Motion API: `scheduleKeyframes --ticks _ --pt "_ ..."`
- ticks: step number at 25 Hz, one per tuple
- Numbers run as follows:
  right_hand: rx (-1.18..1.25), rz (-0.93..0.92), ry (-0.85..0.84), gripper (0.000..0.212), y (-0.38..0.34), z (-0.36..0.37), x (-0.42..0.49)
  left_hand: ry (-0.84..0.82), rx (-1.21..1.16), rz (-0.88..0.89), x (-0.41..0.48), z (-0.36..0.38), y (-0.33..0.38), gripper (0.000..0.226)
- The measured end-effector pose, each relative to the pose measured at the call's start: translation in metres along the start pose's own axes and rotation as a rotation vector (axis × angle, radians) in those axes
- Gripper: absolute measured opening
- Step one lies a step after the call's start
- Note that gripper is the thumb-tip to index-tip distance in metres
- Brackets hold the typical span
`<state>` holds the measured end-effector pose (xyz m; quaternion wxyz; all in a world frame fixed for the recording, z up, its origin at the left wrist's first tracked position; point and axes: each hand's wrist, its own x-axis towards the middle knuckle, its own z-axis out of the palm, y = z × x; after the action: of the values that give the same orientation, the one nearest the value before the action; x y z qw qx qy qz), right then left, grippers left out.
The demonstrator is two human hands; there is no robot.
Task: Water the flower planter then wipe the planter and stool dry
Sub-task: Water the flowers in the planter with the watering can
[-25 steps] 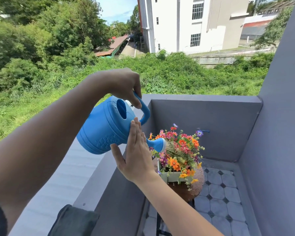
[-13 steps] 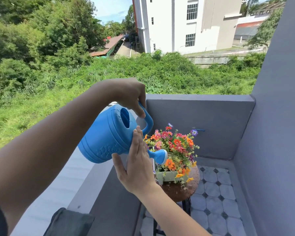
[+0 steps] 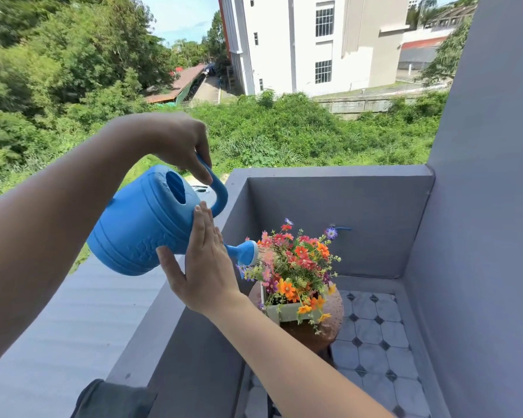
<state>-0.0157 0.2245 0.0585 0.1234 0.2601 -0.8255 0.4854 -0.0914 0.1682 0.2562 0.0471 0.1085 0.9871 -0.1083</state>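
My left hand (image 3: 175, 140) grips the curved handle of a blue plastic watering can (image 3: 139, 224), which is tipped toward the right. My right hand (image 3: 206, 273) lies flat against the can's front, thumb spread beneath, steadying it. The spout's rose (image 3: 249, 251) hangs just left of the flowers (image 3: 296, 260), and a thin spray falls from it onto them. The orange, red and pink flowers fill a pale green box planter (image 3: 287, 310). The planter stands on a round brown stool (image 3: 332, 324), whose top looks speckled with droplets.
A dark grey cloth (image 3: 112, 399) lies on the grey balcony ledge (image 3: 169, 312) at the bottom left. Grey walls (image 3: 480, 236) enclose the corner, with a blue tap (image 3: 340, 228) on the far wall. Grey octagonal floor tiles (image 3: 375, 342) surround the stool.
The spout head dipped toward the flowers, then drew back up and to the left. Both hands stayed on the can. Spray shows again at the rose.
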Motion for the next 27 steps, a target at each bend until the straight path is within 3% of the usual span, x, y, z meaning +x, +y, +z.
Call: scheduleKeyframes --ticks 7,16,27 --pt "0.016 0.036 0.031 0.087 0.006 -0.008 -0.014 -0.042 -0.02 0.049 0.011 0.002 0.013 0.031" --pt "0.015 0.016 0.036 0.086 -0.002 -0.024 0.029 0.088 -0.031 -0.003 0.013 -0.027 -0.002 0.034" --pt "0.051 0.038 -0.029 0.085 -0.001 -0.023 0.009 -0.042 0.023 -0.002 0.027 -0.013 -0.002 0.027"
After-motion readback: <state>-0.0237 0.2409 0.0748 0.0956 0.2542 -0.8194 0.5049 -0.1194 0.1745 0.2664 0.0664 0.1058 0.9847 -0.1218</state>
